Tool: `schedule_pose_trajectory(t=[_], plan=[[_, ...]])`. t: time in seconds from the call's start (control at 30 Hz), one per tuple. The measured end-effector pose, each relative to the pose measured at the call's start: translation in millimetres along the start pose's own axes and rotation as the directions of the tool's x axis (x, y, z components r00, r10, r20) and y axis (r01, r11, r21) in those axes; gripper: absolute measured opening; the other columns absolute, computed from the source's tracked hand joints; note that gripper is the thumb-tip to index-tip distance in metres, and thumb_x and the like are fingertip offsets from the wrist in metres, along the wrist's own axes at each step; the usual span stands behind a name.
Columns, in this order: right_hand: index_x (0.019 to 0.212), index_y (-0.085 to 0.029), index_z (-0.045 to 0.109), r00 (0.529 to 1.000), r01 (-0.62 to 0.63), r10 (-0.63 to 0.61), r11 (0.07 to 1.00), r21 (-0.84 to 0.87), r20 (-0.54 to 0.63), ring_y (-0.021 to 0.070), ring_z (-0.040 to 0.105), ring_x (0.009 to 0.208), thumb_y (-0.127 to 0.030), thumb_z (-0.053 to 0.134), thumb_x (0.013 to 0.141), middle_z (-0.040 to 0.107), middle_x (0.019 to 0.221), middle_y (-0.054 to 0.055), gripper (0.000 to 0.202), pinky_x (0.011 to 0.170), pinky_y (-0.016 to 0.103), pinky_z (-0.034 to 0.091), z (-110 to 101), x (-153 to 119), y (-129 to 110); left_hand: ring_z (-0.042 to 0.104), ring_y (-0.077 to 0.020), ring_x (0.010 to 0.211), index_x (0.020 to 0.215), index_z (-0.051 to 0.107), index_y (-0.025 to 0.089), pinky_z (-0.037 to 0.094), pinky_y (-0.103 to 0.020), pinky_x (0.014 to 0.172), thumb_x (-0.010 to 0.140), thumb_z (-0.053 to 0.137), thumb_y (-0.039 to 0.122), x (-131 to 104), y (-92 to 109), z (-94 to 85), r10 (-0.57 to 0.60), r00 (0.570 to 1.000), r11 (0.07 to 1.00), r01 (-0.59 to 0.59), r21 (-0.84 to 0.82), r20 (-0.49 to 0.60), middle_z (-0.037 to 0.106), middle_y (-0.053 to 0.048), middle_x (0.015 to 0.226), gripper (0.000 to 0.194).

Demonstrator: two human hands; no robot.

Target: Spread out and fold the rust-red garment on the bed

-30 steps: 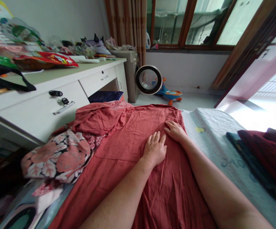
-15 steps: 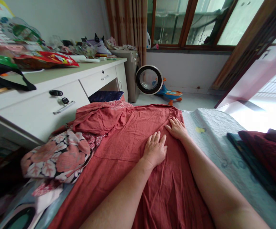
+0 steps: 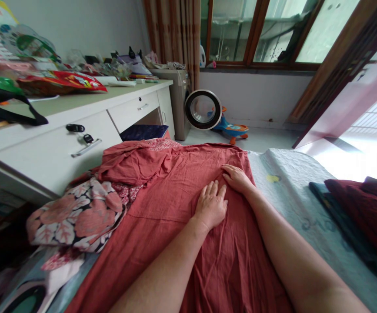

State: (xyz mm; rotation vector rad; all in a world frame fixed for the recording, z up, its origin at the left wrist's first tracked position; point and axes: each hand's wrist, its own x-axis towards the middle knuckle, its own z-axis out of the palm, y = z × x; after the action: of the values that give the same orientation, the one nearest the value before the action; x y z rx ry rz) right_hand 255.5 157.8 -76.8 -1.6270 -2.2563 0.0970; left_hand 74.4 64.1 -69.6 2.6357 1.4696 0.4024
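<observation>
A rust-red garment (image 3: pixel 165 200) lies spread over the bed, wrinkled toward its lower part, with its far left part bunched up. My left hand (image 3: pixel 211 203) rests flat on the middle of it, fingers stretched out and a little apart. Just to the right and farther off, my right hand (image 3: pixel 237 177) lies on the same cloth near its right edge, its fingers extended and pointing left. Neither hand grips the fabric. A floral-patterned cloth (image 3: pixel 80 213) sits crumpled beside the garment's left side.
Folded dark red and dark green clothes (image 3: pixel 367 208) lie on the pale blue bed cover (image 3: pixel 292 187) at right. A white desk (image 3: pixel 58 152) loaded with clutter stands at left. Beyond are a washing machine with its round door (image 3: pixel 204 109) open and a blue-orange ride-on toy (image 3: pixel 232 128).
My right hand has slid slightly left and nearer over the cloth, its fingers turned more to the left. My left hand stays nearly in place.
</observation>
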Motion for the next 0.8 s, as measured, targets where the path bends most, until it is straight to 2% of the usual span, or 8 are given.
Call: schedule_pose_trajectory(t=[0.2, 0.4, 0.53, 0.67, 0.8], plan=[[0.146, -0.015, 0.044, 0.977, -0.179, 0.194, 0.972, -0.149, 0.090, 0.0260, 0.030, 0.146, -0.044, 0.035, 0.099, 0.036, 0.157, 0.011, 0.055, 0.118, 0.043, 0.025, -1.8, 0.2, -7.2, 0.033, -0.0300, 0.144, 0.148, 0.038, 0.017, 0.028, -0.045, 0.117, 0.098, 0.044, 0.037, 0.1, 0.4, -2.0, -0.007, 1.000, 1.000, 0.007, -0.010, 0.022, 0.036, -0.018, 0.156, 0.055], [0.151, -0.014, 0.034, 0.934, -0.331, 0.350, 0.922, -0.202, 0.065, 0.0267, 0.021, 0.149, -0.063, 0.031, 0.096, 0.026, 0.161, 0.012, 0.074, 0.119, 0.046, 0.020, -0.5, -2.2, -4.9, 0.032, -0.0292, 0.145, 0.149, 0.037, 0.018, 0.027, -0.045, 0.118, 0.097, 0.044, 0.038, 0.3, 1.7, -2.8, -0.010, 0.999, 1.000, 0.011, -0.015, 0.033, 0.035, -0.017, 0.157, 0.055], [0.151, -0.015, 0.033, 0.905, -0.408, 0.423, 0.891, -0.197, 0.040, 0.0282, 0.021, 0.148, -0.066, 0.027, 0.095, 0.024, 0.161, 0.013, 0.076, 0.118, 0.047, 0.019, 0.6, -2.9, -2.9, 0.032, -0.0293, 0.145, 0.148, 0.037, 0.018, 0.027, -0.045, 0.117, 0.098, 0.044, 0.038, 0.2, 1.1, -1.9, -0.009, 1.000, 1.000, 0.010, -0.012, 0.029, 0.036, -0.017, 0.156, 0.055], [0.146, -0.015, 0.042, 0.892, -0.446, 0.451, 0.872, -0.202, -0.021, 0.0311, 0.028, 0.145, -0.062, 0.031, 0.096, 0.031, 0.158, 0.015, 0.069, 0.117, 0.049, 0.021, -1.8, -3.8, -2.1, 0.032, -0.0298, 0.145, 0.149, 0.037, 0.018, 0.028, -0.046, 0.117, 0.098, 0.044, 0.039, 0.0, 0.5, -2.2, -0.008, 0.999, 1.000, 0.009, -0.016, 0.032, 0.035, -0.017, 0.156, 0.056], [0.129, -0.020, 0.060, 0.933, -0.353, 0.333, 0.919, -0.175, -0.136, 0.0291, 0.046, 0.129, -0.044, 0.044, 0.094, 0.052, 0.142, 0.010, 0.044, 0.108, 0.044, 0.034, -8.9, -5.8, -2.6, 0.033, -0.0303, 0.144, 0.149, 0.038, 0.017, 0.028, -0.046, 0.117, 0.098, 0.044, 0.038, 0.0, 1.0, -3.9, -0.008, 1.000, 1.000, 0.008, -0.021, 0.030, 0.037, -0.018, 0.156, 0.056]])
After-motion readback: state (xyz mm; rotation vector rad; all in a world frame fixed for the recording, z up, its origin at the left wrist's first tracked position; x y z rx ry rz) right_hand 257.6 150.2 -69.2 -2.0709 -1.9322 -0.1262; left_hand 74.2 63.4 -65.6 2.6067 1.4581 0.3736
